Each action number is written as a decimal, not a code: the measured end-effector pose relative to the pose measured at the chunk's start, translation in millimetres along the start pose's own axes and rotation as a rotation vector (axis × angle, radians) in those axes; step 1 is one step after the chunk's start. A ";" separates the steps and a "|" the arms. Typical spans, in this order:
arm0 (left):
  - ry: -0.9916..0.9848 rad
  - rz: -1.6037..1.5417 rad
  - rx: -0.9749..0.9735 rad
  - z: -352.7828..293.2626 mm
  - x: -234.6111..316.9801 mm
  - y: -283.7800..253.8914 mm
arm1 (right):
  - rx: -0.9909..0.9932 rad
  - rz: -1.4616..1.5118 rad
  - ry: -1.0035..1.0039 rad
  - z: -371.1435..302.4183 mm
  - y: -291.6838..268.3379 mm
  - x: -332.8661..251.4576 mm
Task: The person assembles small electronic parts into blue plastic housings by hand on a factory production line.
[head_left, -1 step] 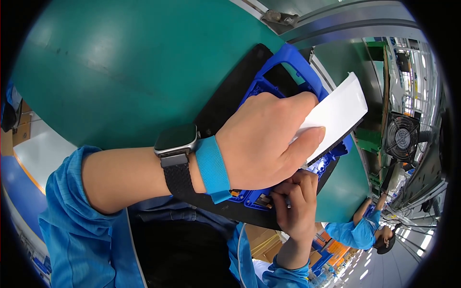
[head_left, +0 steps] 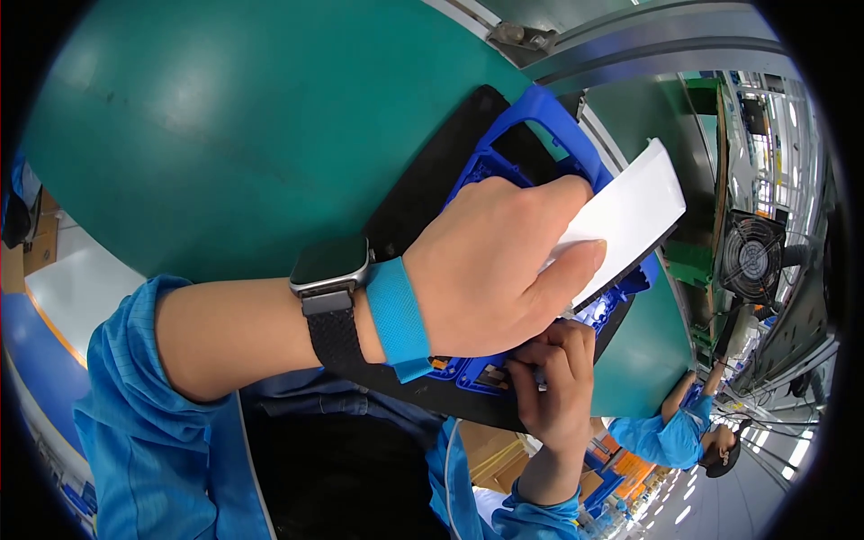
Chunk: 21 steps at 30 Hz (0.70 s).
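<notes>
My left hand (head_left: pixel 499 265) reaches across the blue plastic housing (head_left: pixel 583 144), gripping a white rectangular panel (head_left: pixel 634 211) with a dark lower edge between thumb and fingers. The panel is held tilted over the housing and hides part of it. Just below, my right hand (head_left: pixel 560 382) has its fingers curled and pinched at the near side of the housing. Whatever those fingertips hold is hidden. Small parts show inside the housing's near compartments. The housing, with a handle-like loop at its far end, lies on a black mat (head_left: pixel 427 184).
Under the mat is a green tabletop (head_left: pixel 225 135). A metal frame rail (head_left: pixel 666 45) runs along the far right edge. A black fan (head_left: pixel 752 256) stands beyond it. Another person in a blue top (head_left: pixel 666 436) is at the lower right, with cardboard boxes (head_left: pixel 495 459) nearby.
</notes>
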<state>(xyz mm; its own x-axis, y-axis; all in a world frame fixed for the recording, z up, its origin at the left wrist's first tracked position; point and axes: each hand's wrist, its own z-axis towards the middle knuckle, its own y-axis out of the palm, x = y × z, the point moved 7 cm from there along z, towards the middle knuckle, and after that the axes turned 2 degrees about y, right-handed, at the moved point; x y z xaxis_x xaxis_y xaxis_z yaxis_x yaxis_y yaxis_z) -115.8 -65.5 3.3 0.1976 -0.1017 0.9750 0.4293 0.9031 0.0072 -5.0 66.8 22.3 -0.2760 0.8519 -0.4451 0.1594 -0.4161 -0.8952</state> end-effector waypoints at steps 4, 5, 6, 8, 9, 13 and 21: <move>0.007 -0.013 -0.024 -2.2 0.4 4.0 | 0.391 0.099 0.053 -9.1 -32.8 0.8; 0.020 -0.010 -0.027 -2.8 2.2 5.0 | 0.403 0.093 0.047 -6.6 -35.4 -0.1; 0.005 -0.025 -0.037 -3.3 1.5 6.4 | 0.481 0.069 0.050 -4.6 -41.9 -1.1; -0.024 -0.021 -0.065 -5.5 0.7 7.1 | 0.539 0.025 0.067 4.4 -46.7 -6.1; -0.014 -0.019 -0.070 -5.7 1.6 9.0 | 0.548 0.021 0.065 8.5 -46.3 -7.6; 0.019 -0.045 -0.029 -6.1 4.4 6.3 | 0.426 0.003 0.007 23.7 -35.0 -17.4; 0.014 -0.068 -0.068 -6.8 5.8 7.9 | 0.365 -0.063 -0.008 26.3 -31.8 -19.2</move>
<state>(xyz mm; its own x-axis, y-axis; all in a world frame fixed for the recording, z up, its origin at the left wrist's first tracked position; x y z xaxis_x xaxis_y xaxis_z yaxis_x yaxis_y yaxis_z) -105.2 -61.8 7.5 0.1780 -0.1681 0.9696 0.5010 0.8635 0.0577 -29.7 55.3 58.7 -0.2820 0.8774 -0.3880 -0.2059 -0.4504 -0.8688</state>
